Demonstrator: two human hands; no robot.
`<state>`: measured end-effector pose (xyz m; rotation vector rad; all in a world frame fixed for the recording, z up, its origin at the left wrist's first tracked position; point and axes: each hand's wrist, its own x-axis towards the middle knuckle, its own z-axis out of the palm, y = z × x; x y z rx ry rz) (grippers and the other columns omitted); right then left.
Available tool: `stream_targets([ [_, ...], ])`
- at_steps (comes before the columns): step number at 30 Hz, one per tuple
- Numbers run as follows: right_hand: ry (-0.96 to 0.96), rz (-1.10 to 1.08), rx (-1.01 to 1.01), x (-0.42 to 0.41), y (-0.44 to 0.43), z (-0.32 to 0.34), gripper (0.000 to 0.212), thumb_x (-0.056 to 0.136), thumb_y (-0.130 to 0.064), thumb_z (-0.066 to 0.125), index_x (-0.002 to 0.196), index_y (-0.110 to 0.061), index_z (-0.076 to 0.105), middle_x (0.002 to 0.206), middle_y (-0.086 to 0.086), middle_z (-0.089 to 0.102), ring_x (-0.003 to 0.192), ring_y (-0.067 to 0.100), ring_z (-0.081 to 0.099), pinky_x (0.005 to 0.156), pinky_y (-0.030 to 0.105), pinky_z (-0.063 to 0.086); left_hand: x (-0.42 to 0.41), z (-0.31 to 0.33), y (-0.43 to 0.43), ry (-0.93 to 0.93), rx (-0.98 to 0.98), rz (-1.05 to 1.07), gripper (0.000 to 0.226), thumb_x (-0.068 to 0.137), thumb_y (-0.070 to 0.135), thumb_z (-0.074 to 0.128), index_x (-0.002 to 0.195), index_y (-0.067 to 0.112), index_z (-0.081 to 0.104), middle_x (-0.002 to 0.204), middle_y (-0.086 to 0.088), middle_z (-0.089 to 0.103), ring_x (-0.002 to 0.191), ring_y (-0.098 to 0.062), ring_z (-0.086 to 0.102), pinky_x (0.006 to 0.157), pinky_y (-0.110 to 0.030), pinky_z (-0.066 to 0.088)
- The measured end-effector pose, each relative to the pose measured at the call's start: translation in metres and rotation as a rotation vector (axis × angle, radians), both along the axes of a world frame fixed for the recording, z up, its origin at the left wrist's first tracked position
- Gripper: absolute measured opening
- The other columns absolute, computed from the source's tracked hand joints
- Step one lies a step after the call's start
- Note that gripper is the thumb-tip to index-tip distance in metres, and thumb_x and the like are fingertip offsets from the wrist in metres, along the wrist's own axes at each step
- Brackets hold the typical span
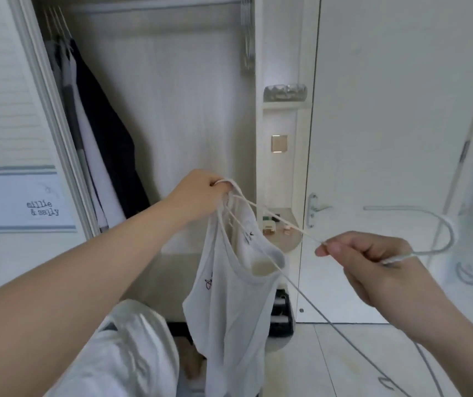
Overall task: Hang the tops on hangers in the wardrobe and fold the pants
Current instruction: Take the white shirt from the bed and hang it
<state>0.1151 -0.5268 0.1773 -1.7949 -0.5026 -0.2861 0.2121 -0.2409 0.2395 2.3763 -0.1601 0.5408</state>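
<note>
A white strappy top (229, 305) hangs in front of the open wardrobe (172, 110). My left hand (198, 196) is shut on its thin straps and one end of a grey wire hanger (430, 247). My right hand (372, 265) grips the hanger near its hook, which curves out to the right. One hanger arm runs inside the top's neckline; the other slants down toward the lower right. A strap stretches from the left hand to the right fingertips.
Several dark and white garments (100, 133) hang at the wardrobe's left. Empty hangers (247, 38) hang at the rail's right end. A side shelf holds a glass bowl (285, 92). A white door (387, 138) stands at the right. White fabric (126, 353) lies below.
</note>
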Motion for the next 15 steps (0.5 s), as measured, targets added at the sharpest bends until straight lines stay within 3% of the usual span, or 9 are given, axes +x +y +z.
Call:
stream_targets([
  [2, 0.039, -0.01, -0.012, -0.01, -0.008, -0.011, 0.018, 0.092, -0.026, 0.062, 0.083, -0.026, 0.078, 0.048, 0.006, 0.028, 0.048, 0.018, 0.02, 0.047, 0.025, 0.016, -0.02, -0.009, -0.017, -0.014, 0.121, -0.034, 0.044, 0.1, 0.023, 0.053, 0.06, 0.011, 0.04, 0.059, -0.005, 0.033, 0.051, -0.014, 0.03, 0.05, -0.027, 0.025],
  [4, 0.055, -0.023, -0.022, -0.018, -0.014, -0.021, 0.021, 0.093, -0.023, 0.062, 0.08, -0.026, 0.077, 0.046, -0.001, 0.031, 0.044, 0.017, 0.023, 0.045, 0.022, 0.019, -0.039, -0.015, -0.035, -0.008, 0.274, -0.056, 0.046, 0.101, 0.022, 0.051, 0.059, 0.01, 0.039, 0.056, -0.002, 0.032, 0.05, -0.015, 0.027, 0.05, -0.029, 0.023],
  [7, 0.048, -0.042, -0.074, -0.023, -0.015, -0.037, 0.024, 0.093, -0.016, 0.062, 0.074, -0.019, 0.076, 0.042, -0.016, 0.041, 0.039, 0.004, 0.035, 0.041, 0.01, 0.025, -0.062, -0.023, -0.063, 0.018, 0.298, -0.107, 0.039, 0.1, 0.021, 0.051, 0.067, 0.0, 0.048, 0.055, 0.003, 0.034, 0.049, -0.012, 0.029, 0.05, -0.028, 0.023],
  [10, 0.14, -0.011, -0.08, -0.026, -0.006, -0.056, 0.022, 0.093, -0.015, 0.066, 0.074, -0.01, 0.076, 0.045, -0.016, 0.047, 0.042, 0.001, 0.04, 0.044, 0.01, 0.027, -0.088, -0.03, -0.095, 0.009, 0.304, -0.189, 0.042, 0.099, 0.023, 0.052, 0.061, 0.012, 0.038, 0.05, 0.005, 0.034, 0.048, -0.011, 0.033, 0.049, -0.027, 0.023],
  [13, 0.211, 0.011, 0.041, -0.03, -0.003, -0.071, 0.028, 0.095, -0.015, 0.064, 0.069, -0.017, 0.074, 0.047, -0.011, 0.044, 0.043, 0.004, 0.036, 0.046, 0.017, 0.028, -0.109, -0.045, -0.114, -0.002, 0.358, -0.367, 0.044, 0.1, 0.02, 0.055, 0.059, 0.011, 0.041, 0.063, -0.007, 0.044, 0.058, -0.014, 0.04, 0.057, -0.028, 0.028],
  [15, 0.199, 0.031, 0.121, -0.037, -0.009, -0.075, 0.029, 0.097, -0.015, 0.063, 0.07, -0.018, 0.073, 0.044, -0.008, 0.04, 0.039, 0.006, 0.032, 0.042, 0.016, 0.027, -0.118, -0.062, -0.112, 0.076, 0.436, -0.456, 0.037, 0.102, 0.038, 0.051, 0.076, 0.015, 0.062, 0.089, -0.006, 0.059, 0.078, -0.005, 0.048, 0.076, -0.021, 0.035],
])
